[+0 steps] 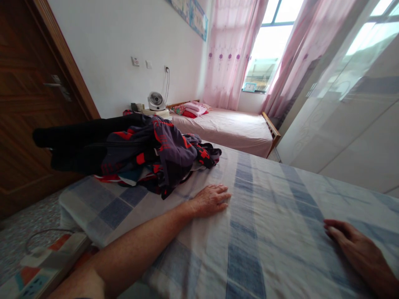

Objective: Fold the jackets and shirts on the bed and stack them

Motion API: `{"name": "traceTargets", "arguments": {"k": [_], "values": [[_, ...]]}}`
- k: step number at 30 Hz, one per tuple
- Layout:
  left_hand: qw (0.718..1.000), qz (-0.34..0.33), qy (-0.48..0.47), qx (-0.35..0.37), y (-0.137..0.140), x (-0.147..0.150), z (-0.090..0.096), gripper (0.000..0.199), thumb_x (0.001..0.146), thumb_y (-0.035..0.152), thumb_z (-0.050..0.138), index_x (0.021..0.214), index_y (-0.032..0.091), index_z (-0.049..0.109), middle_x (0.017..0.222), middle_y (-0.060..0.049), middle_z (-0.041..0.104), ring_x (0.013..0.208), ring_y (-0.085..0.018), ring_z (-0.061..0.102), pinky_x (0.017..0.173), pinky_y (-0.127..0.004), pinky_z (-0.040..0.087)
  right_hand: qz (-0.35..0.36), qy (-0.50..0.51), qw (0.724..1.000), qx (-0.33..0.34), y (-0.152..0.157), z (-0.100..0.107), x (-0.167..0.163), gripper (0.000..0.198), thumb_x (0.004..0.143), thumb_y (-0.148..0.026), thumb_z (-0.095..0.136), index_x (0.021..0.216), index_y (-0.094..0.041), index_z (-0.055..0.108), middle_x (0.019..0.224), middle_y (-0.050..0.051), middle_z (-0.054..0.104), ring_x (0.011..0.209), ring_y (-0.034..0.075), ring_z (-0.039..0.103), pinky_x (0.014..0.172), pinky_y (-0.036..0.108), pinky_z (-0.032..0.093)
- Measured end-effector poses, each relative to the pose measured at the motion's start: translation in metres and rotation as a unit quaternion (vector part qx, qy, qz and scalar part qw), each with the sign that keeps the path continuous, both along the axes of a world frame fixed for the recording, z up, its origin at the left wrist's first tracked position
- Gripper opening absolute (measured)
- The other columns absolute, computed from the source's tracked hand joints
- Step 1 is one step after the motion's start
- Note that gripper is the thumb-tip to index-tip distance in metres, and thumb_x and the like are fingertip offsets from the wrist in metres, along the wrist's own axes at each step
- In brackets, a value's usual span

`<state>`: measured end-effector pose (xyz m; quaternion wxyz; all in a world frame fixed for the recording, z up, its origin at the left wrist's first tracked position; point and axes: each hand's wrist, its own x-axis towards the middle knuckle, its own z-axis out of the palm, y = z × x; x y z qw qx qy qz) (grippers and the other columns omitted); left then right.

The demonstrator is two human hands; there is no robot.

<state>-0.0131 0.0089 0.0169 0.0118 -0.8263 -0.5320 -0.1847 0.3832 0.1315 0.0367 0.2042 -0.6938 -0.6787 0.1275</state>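
My left hand (pixel 210 200) lies palm down on the checked blue and white bed sheet (pixel 199 253), its fingers stretched out and slightly apart. Just beyond it is a heap of dark clothes (pixel 177 151), grey and black with red patches, piled towards the left end of the bed. Over on the right, my right hand (pixel 355 245) hovers on or just above the same sheet. Its thumb and forefinger point left, loosely curved, and nothing shows between them. The other fingers of that hand are mostly hidden. Light wrinkles run across the sheet between the two hands.
At the lower left, a power strip (pixel 37 282) sits beside the bed. A wooden door (pixel 28 99) stands at the left. Farther back are a small fan (pixel 156 101), a second bed (pixel 224 124) with folded bedding, and pink curtains (pixel 229 50). Glossy wardrobe doors (pixel 349 124) line the right.
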Motion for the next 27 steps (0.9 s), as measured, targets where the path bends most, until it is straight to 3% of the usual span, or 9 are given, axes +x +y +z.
{"name": "traceTargets", "arguments": {"k": [27], "values": [[1.000,-0.001,-0.006,-0.001,-0.001,0.000,0.001,0.040,0.088,0.034,0.049,0.125,0.019,0.053,0.134,-0.012,0.050,0.125,-0.024,0.045,0.105,-0.038,0.034,0.021,-0.002,1.000,0.009,0.010,-0.013,0.012,0.052,0.060,-0.060,0.040,0.090,-0.025,0.064,0.087,0.005,0.069,0.077,0.027,0.063,0.071,0.037,0.045]]}}
